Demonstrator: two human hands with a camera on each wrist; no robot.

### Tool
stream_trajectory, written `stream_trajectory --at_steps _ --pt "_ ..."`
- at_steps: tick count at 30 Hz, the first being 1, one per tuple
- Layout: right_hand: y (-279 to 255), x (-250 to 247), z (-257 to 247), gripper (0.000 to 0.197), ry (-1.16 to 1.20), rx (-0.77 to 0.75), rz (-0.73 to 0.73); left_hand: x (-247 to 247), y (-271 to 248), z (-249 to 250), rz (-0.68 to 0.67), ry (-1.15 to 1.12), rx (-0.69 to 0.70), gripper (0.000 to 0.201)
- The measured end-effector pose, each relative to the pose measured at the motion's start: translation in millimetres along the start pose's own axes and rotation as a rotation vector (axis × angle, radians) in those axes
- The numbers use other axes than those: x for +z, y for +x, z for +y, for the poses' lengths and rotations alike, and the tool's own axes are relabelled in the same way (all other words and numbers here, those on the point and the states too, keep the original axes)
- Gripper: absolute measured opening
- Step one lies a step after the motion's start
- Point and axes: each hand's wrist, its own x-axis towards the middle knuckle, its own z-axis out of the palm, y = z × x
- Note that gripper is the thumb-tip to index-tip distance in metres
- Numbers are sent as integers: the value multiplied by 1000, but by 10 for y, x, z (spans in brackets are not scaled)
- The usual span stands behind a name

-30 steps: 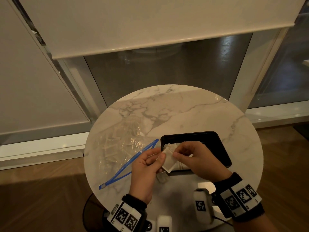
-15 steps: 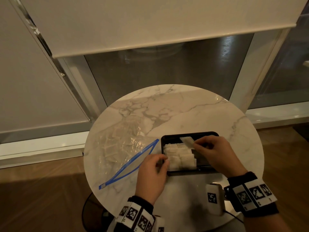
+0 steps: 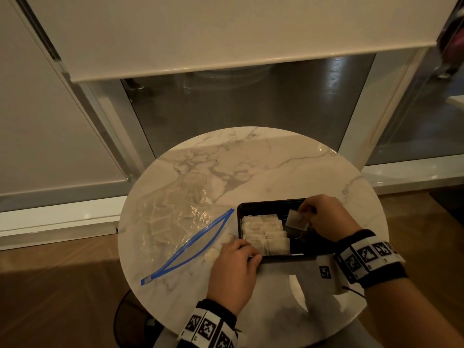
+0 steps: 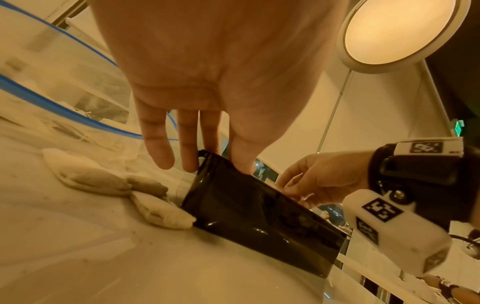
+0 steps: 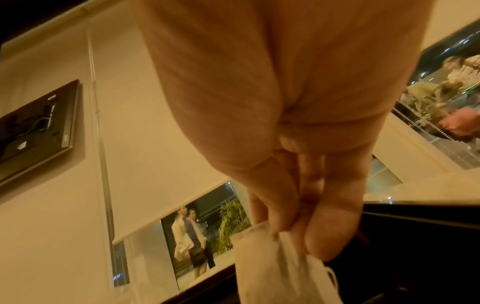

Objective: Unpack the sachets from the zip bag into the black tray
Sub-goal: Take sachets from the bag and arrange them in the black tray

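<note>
Tabletop (image 3: 263,167): round, marble-patterned, filling the lower centre of the head view.

Black tray (image 3: 266,205): rectangular, lower right of centre on the tabletop. Its left half holds rows of pale sachets (image 3: 263,232) packed side by side; the right half shows bare dark floor.

Zip bag (image 3: 175,217): clear plastic with a blue zip strip, lying flat to the left of the tray, mouth gaping toward the tray. More sachets show faintly through the plastic (count not readable).

Loose sachets (image 4: 98,176): a few lie on the tabletop between the bag mouth and the tray's near left corner, one touching the tray wall in the left wrist view.

Right hand (image 3: 326,219): over the right part of the tray, thumb and fingers pinching one sachet (image 3: 297,219) by its upper edge; the sachet hangs tilted above the tray floor, just right of the packed rows, a thin string trailing below it. The right wrist view shows the same pinch close up.

Left hand (image 3: 233,270): at the tray's near left corner, fingers straight and loosely spread, holding nothing; the fingertips (image 4: 240,164) reach the tray's rim, though actual contact is hard to judge.

Both wrists carry bands with black-and-white square markers.
</note>
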Motion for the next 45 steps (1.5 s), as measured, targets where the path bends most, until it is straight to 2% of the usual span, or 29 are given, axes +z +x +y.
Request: stream_trajectory --at_steps 7,13,17,22,25,31,35,41,45 --pt "306 32 -40 31 -128 55 -166 5 0 -15 -22 -18 -14 15" --pt "411 12 -143 17 -123 60 -175 -7 -1 -23 -33 -42 -20 14" --pt "402 6 -118 22 -85 23 -177 -5 -4 -46 -33 -56 -20 12" --pt "377 -11 -84 31 -11 73 -181 12 -3 -64 -36 -72 -32 11" --pt "374 -20 -91 24 -32 80 -184 12 -1 -55 -37 -72 -46 12" --pt "370 96 -134 32 -246 46 -407 -8 -3 -35 -36 -82 -55 12" --pt "358 163 -140 31 -295 18 -508 -21 1 -32 -35 -96 -53 12" --pt "326 195 -173 30 -289 -25 -514 -21 -5 -25 -35 -102 -53 12" --pt "298 164 -209 34 -266 6 -465 -39 -7 -8 -41 -100 -73 11"
